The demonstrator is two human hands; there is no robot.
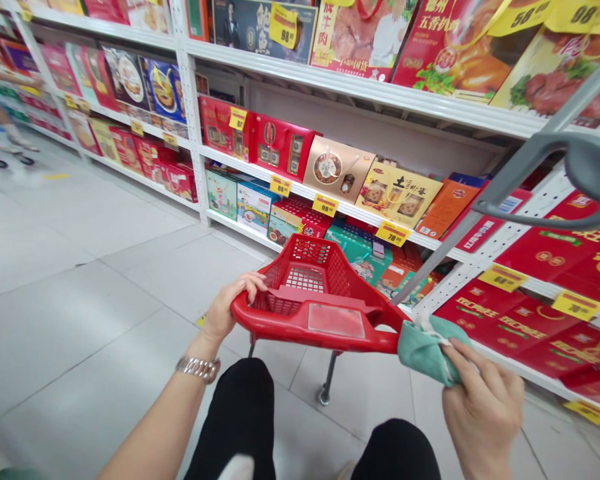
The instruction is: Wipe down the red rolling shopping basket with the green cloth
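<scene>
Left hand (237, 300) grasps red cart (325, 298) at left corner; right hand (485, 400) pinches green cloth (420, 353) against right corner; boxed goods (337, 170) beyond.

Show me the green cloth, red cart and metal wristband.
Green cloth (421, 349), head view: its folded left part.
Red cart (336, 322), head view: panel on its handle.
Metal wristband (199, 369), head view: middle of its links.

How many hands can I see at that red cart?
2: the left hand rests curled over the left end of the cart's handle; the right hand holds a green cloth at its right end.
</scene>
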